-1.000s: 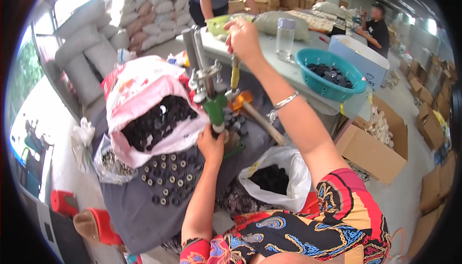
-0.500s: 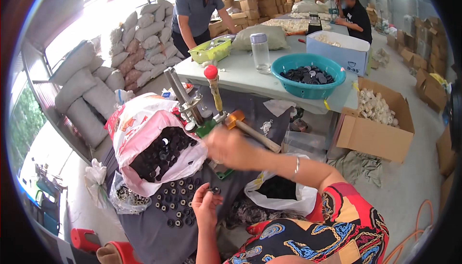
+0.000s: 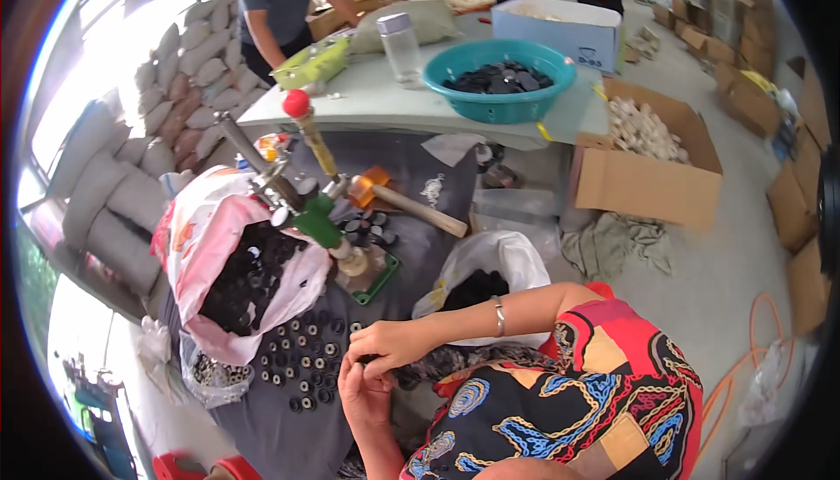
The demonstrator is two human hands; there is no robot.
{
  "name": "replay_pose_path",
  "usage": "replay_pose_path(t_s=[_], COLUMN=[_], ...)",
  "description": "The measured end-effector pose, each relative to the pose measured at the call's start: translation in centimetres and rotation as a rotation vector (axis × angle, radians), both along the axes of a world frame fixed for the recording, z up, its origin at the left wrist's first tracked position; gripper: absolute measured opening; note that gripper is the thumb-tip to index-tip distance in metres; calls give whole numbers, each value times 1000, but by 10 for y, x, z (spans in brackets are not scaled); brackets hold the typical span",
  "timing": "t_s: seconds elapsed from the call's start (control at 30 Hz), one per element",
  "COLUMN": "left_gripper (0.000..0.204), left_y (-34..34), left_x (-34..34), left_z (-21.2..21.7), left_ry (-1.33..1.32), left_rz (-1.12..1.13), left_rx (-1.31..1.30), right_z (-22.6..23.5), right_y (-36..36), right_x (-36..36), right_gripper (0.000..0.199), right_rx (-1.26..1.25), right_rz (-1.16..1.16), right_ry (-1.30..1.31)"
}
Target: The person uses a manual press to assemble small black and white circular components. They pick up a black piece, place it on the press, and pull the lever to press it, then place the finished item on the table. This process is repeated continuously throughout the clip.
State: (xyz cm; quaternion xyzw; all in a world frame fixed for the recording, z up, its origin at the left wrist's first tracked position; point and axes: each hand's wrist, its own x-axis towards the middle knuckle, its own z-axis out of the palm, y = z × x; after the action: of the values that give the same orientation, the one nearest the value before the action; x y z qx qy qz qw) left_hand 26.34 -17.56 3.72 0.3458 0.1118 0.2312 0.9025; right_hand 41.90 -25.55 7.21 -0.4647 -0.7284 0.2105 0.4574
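Note:
My left hand [image 3: 363, 397] and my right hand [image 3: 395, 344] meet low in front of me, fingertips pinched together. Mostly hidden between them is a small dark round part. Just left of them, rows of small black round parts with pale centres [image 3: 302, 340] lie on the dark cloth [image 3: 324, 445]. Beyond my hands stands a green hand press [image 3: 317, 224], its lever topped by a red ball [image 3: 296, 104]. A mallet with an orange head [image 3: 367, 184] and wooden handle rests beside the press, near several loose black caps [image 3: 372, 228].
A pink-lined sack [image 3: 315, 274] of black parts stands left of the press. A small clear bag [image 3: 219, 379] of metal-centred parts sits nearer, and a white bag [image 3: 525, 261] lies right. A teal basin [image 3: 499, 108] stands on the far table; a carton [image 3: 647, 187] stands right. Two people work beyond.
My right hand has come down from the press to meet my left hand. The head view has shifted, so the scene sits further left and higher in it.

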Motion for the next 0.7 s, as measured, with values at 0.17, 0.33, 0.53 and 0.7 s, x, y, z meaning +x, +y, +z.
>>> replay_pose_path(t_s=[0.17, 0.33, 0.53, 0.7], left_gripper=[37, 30, 26, 29], left_y=[-11, 1, -4, 0], left_x=[8, 5, -1, -2], left_z=[6, -9, 5, 6], left_ry=[9, -60, 43, 17], left_rz=[28, -51, 187, 171], left_rx=[2, -33, -112, -133], right_z=[-1, 153, 124, 3], right_y=[-7, 31, 36, 9], right_x=[-4, 63, 22, -10], right_gripper=[35, 29, 25, 44], right_rx=[155, 420, 780, 152], right_rz=[-242, -608, -470, -235], right_ry=[-51, 174, -473, -337])
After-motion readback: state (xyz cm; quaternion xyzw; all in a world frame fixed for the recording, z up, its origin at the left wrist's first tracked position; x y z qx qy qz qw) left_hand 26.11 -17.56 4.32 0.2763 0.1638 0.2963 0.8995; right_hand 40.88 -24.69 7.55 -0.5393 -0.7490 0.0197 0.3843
